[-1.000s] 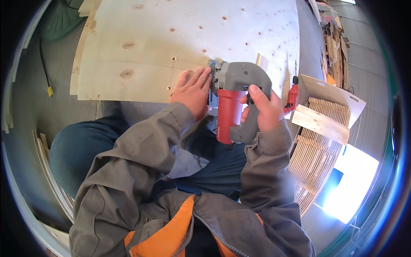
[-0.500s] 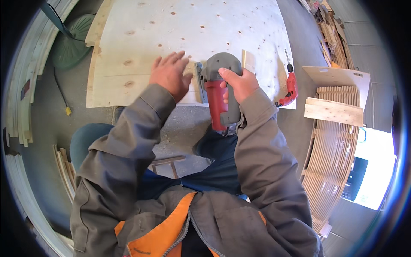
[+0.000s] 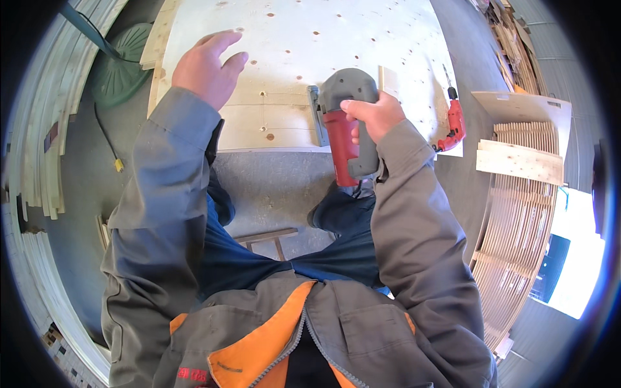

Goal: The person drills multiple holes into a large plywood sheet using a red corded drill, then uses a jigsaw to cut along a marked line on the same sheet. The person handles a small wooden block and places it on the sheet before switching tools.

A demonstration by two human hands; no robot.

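Note:
My right hand (image 3: pixel 378 116) is wrapped round the grey handle of a red and grey jigsaw (image 3: pixel 343 132), its thumb lying on the housing. The jigsaw lies on its side at the near edge of a pale plywood sheet (image 3: pixel 259 39), with its metal base plate (image 3: pixel 317 116) facing left. Its rear end sticks out past that edge. Over the left part of the sheet, my left hand (image 3: pixel 206 70) is empty, with fingers stretched and thumb apart. A red power drill (image 3: pixel 455 123) with a long bit lies near the sheet's right edge.
A small wood piece (image 3: pixel 388 79) lies just beyond the jigsaw. Stacked slats (image 3: pixel 517 213) stand on the right beside a board (image 3: pixel 519 163). Long planks (image 3: pixel 45 149) line the left side, near a green round base (image 3: pixel 126 68) and a cord with a yellow plug (image 3: pixel 118 165).
My left hand has swung left and away from the jigsaw. My right hand keeps its grip. The whole view has shifted slightly.

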